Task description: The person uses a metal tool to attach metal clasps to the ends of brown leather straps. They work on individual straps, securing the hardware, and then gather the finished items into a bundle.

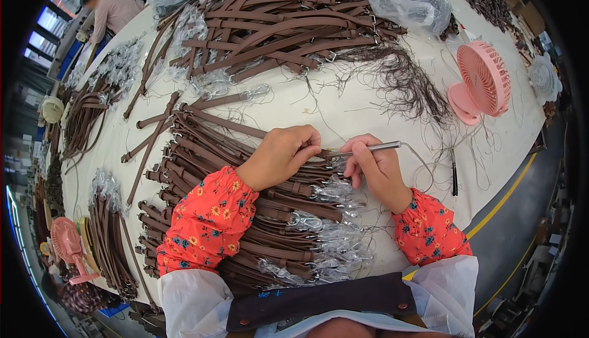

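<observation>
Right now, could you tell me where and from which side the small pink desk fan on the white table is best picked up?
Probably by the pink desk fan at the short neck between its round grille and its base, coming in from the person's side. The grille stands upright and tilted back, too broad to grasp, and nothing lies between it and the right hand.

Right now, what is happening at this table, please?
A person in red flowered sleeves works at a white table covered with brown leather straps. The left hand presses on a strap in the stack in front of them, while the right hand holds a thin metal tool with its tip at that strap. Many strap ends carry metal clasps wrapped in clear plastic. Loose dark threads and a pink fan lie farther away. Another person works at the far left end.
</observation>
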`<state>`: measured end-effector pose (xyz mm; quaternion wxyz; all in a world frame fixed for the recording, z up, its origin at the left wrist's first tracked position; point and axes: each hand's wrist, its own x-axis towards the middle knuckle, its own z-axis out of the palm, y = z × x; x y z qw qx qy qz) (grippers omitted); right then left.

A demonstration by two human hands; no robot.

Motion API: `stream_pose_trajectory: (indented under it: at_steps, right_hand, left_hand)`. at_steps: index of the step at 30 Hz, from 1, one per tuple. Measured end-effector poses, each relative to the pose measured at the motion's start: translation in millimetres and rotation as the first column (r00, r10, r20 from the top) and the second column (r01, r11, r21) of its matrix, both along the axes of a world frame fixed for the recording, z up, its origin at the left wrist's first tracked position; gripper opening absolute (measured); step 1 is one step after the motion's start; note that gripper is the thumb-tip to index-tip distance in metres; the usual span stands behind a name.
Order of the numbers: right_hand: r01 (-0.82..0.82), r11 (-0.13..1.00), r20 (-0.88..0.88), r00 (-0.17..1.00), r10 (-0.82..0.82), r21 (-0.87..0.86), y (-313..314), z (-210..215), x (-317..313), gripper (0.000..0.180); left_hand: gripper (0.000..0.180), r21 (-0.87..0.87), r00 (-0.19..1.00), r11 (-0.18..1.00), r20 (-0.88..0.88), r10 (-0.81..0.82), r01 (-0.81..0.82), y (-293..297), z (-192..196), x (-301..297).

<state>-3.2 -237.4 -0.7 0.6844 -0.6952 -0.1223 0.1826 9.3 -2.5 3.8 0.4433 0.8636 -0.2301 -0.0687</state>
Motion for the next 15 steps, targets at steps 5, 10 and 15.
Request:
stream_pose_trajectory:
  at_steps: [5, 10, 15]
  right_hand:
    - [0.001, 1.000, 0.001, 1.000, -0.001, 0.006, 0, 0, 0, 0.036]
    - [0.022, 0.998, -0.003, 1.000, -0.022, 0.052, 0, -2, -1, 0.036]
    - [0.098, 0.982, 0.058, 0.992, -0.109, 0.163, 1, -6, 0, 0.034]
  left_hand:
    - [0.008, -0.004, 1.000, 1.000, -0.006, -0.002, 0.002, 0, 0, 0]
    - [0.012, -0.188, 0.975, 0.964, -0.156, 0.161, -0.189, -3, -3, 0]
    - [0.011, -0.076, 0.993, 0.995, -0.104, 0.054, -0.062, -5, 9, -2]
